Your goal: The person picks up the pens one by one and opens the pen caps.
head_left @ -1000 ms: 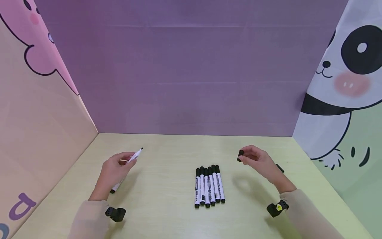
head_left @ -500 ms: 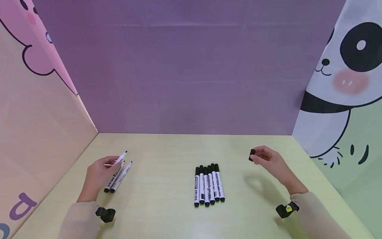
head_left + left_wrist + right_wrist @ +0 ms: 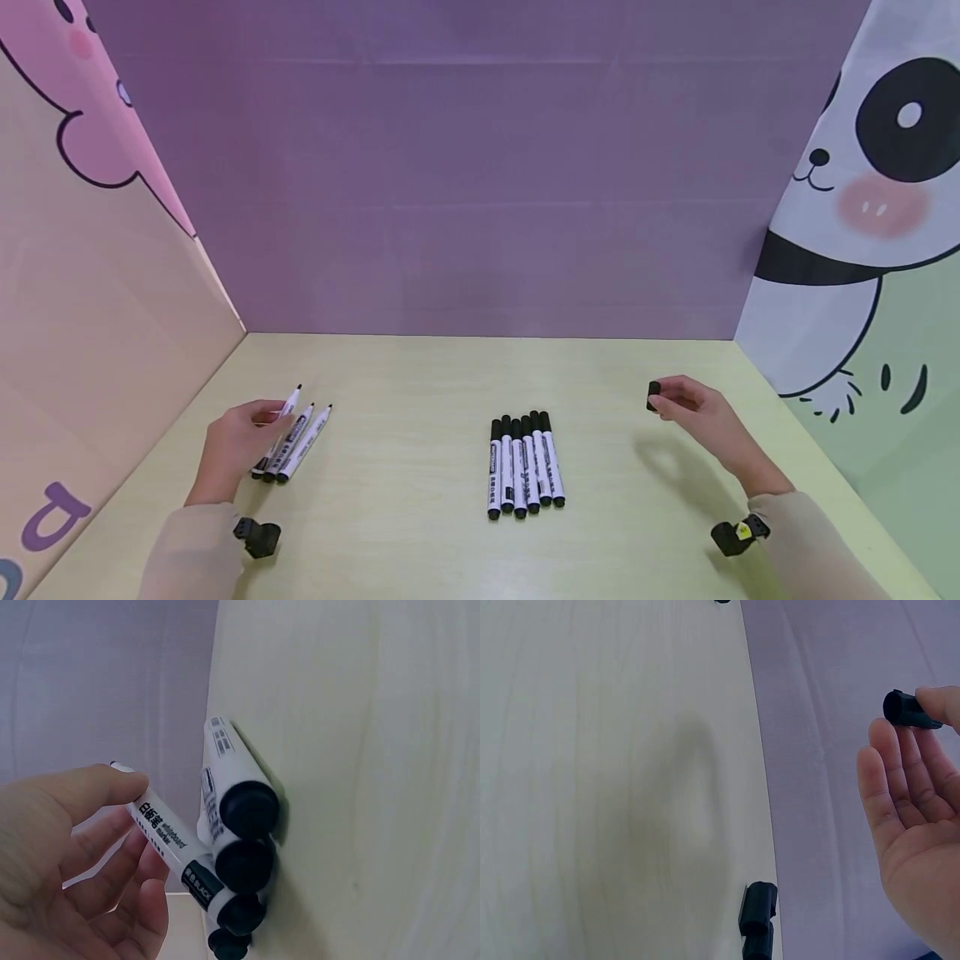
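Observation:
My left hand [image 3: 242, 440] pinches an uncapped whiteboard marker [image 3: 169, 838] between thumb and fingers, its black tip pointing away. Right beside it, two more uncapped markers [image 3: 306, 446] lie side by side on the table; a further black marker end [image 3: 229, 943] shows below the held one in the left wrist view. Over on the right, my right hand [image 3: 697, 423] holds a black marker cap [image 3: 909, 710] between thumb and fingertips, above the table. Two loose black caps [image 3: 758, 909] lie on the tabletop in the right wrist view; the right hand hides them in the head view.
A row of several capped markers [image 3: 525, 467] lies mid-table, black caps toward the back. The pale wooden table [image 3: 420, 533] ends at a purple back wall [image 3: 480, 183], with printed side walls left and right.
My left hand has moved left and lowered its marker next to the others, which came into view. My right hand has moved right with the cap, covering the loose cap on the table.

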A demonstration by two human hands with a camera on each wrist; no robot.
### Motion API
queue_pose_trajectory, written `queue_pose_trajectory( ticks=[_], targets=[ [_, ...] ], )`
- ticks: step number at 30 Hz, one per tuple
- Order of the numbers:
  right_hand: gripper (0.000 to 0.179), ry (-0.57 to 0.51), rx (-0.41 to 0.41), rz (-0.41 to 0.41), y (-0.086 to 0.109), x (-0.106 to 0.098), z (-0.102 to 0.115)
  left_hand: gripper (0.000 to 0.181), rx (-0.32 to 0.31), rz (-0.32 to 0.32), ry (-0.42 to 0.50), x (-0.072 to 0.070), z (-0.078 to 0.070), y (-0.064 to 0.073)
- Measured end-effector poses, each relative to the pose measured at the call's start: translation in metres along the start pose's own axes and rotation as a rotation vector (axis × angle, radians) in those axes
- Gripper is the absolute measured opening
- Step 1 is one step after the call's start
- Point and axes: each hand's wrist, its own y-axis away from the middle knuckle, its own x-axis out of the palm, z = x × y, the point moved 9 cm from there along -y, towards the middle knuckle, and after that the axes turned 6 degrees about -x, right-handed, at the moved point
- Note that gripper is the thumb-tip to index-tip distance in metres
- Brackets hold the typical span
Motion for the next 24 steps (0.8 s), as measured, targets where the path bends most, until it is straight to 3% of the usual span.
queue_pose_trajectory(
  ticks=[11,24],
  targets=[
    [0.047,0.049,0.063,-0.006,0.007,-0.01,-0.016,0.047,-0.079,0.026,-0.036,0.003,0.009,-0.009],
    [0.057,0.128,0.147,-0.041,0.016,-0.027,-0.035,0.043,-0.101,0.021,-0.042,0.007,0.012,-0.011]
  ],
)
